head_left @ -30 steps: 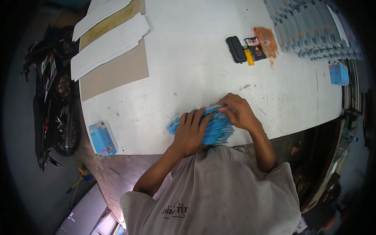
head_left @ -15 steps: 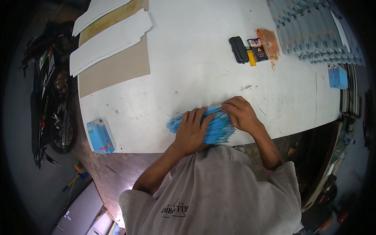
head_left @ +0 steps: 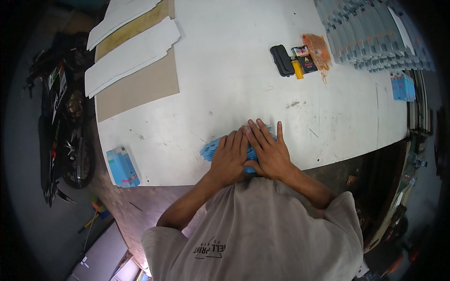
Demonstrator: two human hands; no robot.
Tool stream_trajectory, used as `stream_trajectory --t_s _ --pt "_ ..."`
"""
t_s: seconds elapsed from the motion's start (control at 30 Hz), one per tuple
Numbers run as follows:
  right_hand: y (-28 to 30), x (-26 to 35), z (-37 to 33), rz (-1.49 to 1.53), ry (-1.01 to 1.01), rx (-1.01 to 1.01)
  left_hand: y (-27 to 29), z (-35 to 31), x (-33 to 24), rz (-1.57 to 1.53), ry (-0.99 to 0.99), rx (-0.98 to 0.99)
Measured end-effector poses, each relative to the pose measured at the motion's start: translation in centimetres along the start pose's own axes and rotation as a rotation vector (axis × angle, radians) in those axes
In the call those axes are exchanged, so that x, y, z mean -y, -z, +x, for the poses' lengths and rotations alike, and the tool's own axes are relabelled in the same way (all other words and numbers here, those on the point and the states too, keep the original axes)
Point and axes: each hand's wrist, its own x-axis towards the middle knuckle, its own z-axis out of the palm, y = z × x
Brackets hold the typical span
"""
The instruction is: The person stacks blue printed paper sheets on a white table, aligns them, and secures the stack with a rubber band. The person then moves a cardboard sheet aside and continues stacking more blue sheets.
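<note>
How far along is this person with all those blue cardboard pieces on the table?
Already done, it seems: rows of flat blue-grey cartons fanned out at the table's far right corner, plus a small blue stack beside them. In hand: both palms, left hand and right hand, press flat on a fanned pile of blue cartons at the near edge. Possibly left: another blue bundle at the near left corner.

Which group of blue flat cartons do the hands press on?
The fanned blue stack at the near table edge, under the left hand and right hand; the other blue piles lie untouched at the table's corners.
</note>
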Motion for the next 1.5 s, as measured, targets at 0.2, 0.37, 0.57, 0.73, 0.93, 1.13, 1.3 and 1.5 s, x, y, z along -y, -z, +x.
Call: stream_trajectory --t_s 0.2,0.37,0.57,0.73,0.93,1.13,1.3,1.5 --pt "-0.5 0.2 -0.4 -0.03 -0.006 0.021 1.8 -0.1 0.3 -0.073 -0.03 0.073" --pt "1.5 1.7 0.1 -0.077 0.021 0.008 3.2 0.0 7.3 -1.169 0.272 0.167" --pt "-1.5 3.7 1.7 0.062 0.213 -0.019 1.5 0.4 10.2 -1.266 0.221 0.154" --pt "-2.2 4.6 2.4 0.052 0.28 -0.151 1.8 0.3 10.0 -1.236 0.23 0.067" --pt "-1.9 4.5 2.5 0.101 0.199 -0.106 1.0 0.1 9.9 -1.178 0.258 -0.022" --pt "2.4 -4.1 3.3 0.479 0.049 -0.331 0.5 0.8 9.5 -1.107 0.158 -0.208" --pt "1.0 -8.4 3.3 1.321 -0.015 -0.032 -0.2 0.5 9.5 -1.039 0.314 -0.233" --pt "-0.9 -9.1 0.6 1.384 0.148 -0.056 0.1 -4.1 8.5 -1.014 0.149 -0.354"
